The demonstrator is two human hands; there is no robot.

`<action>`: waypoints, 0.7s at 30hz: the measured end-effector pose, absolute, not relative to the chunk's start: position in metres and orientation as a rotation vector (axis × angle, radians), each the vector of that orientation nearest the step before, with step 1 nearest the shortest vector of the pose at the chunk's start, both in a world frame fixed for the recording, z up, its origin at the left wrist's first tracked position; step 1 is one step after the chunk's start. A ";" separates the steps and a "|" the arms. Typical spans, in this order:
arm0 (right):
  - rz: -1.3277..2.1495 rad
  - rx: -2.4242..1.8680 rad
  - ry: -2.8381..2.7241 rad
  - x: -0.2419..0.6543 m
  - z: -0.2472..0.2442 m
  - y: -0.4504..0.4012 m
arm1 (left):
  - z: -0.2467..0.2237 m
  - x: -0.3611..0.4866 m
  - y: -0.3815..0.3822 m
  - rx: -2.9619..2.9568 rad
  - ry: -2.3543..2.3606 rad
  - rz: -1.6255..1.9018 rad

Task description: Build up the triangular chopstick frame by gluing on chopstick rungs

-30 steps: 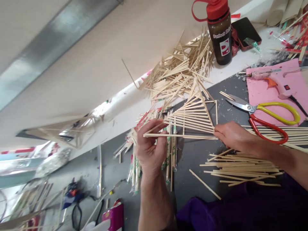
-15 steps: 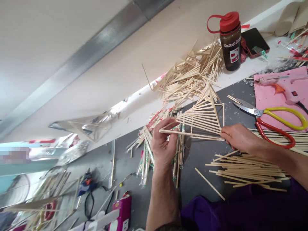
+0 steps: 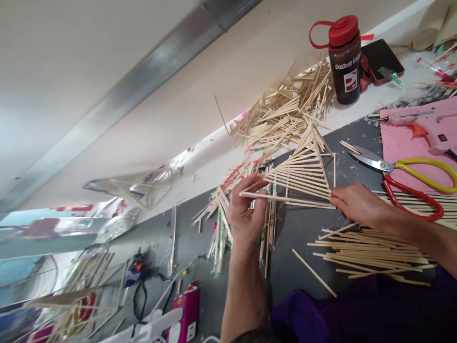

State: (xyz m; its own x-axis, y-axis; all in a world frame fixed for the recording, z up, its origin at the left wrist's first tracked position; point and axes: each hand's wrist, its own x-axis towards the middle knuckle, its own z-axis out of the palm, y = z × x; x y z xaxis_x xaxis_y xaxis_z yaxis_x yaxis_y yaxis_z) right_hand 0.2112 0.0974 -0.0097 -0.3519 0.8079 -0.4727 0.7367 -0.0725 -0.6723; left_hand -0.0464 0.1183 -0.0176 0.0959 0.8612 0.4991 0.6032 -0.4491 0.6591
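A frame built of thin wooden sticks (image 3: 303, 175), with a fan of slats across it, is held up over the grey table between both hands. My left hand (image 3: 248, 209) grips its left side, fingers and thumb curled around the sticks at the corner. At the lower right corner, my right hand (image 3: 352, 202) pinches the stick ends; the fingertips are partly hidden. Just below the right hand lies a bundle of loose wooden sticks (image 3: 371, 252). Paper-wrapped chopsticks (image 3: 219, 238) lie behind and beside my left hand.
Scissors (image 3: 385, 166) with yellow and red handles lie to the right, near a glue gun (image 3: 428, 126) on a pink sheet (image 3: 392, 140). A brown bottle (image 3: 345, 66) with a red lid stands by a heap of sticks (image 3: 282, 114). A magenta box (image 3: 187, 312) sits lower left.
The whole view has shifted slightly, so everything appears a little farther right. Both hands keep the same hold on the stick frame.
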 end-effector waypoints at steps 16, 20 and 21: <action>1.380 -1.689 -2.098 0.212 -0.017 0.099 | -0.017 -0.042 0.118 2.024 1.476 1.292; 1.421 -1.683 -2.108 0.211 -0.014 0.099 | -0.020 -0.042 0.120 2.023 1.432 1.336; 1.419 -1.681 -2.095 0.211 -0.014 0.099 | -0.020 -0.042 0.121 2.029 1.410 1.347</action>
